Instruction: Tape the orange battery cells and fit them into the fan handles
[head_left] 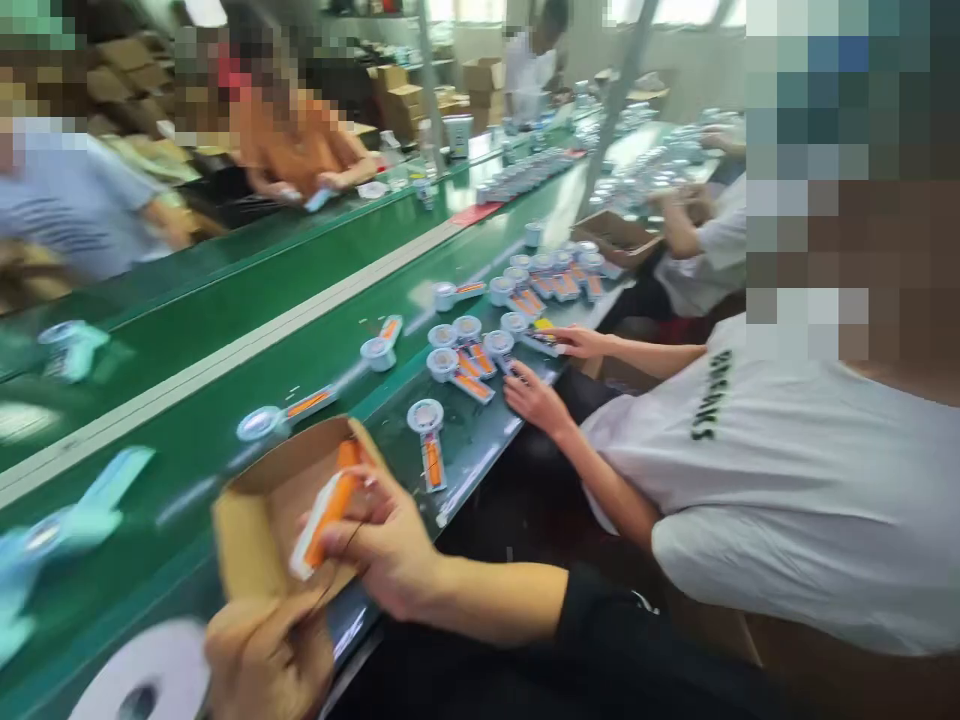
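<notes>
My right hand [397, 550] is closed around an orange battery [339, 508] with a white strip along one side, held over an open cardboard box [244, 540]. Another orange piece [349, 453] shows just behind it, at the box's far side. From the battery a thin dark wire runs down to the fingertips of my left hand [266, 650], which are pinched together, blurred, at the bottom of the view. Beside my left hand lies a white roll [176, 650] with a dark core. The nearest handheld fan body [427, 445], with an orange battery in its handle, lies beyond the box.
A green conveyor belt [187, 365] runs diagonally past the bench, carrying several pale blue fan parts [379, 350]. At right, a co-worker's hands [540, 400] touch fan bodies on the bench edge. Further people sit across the belt. A brown tray [619, 240] stands farther back.
</notes>
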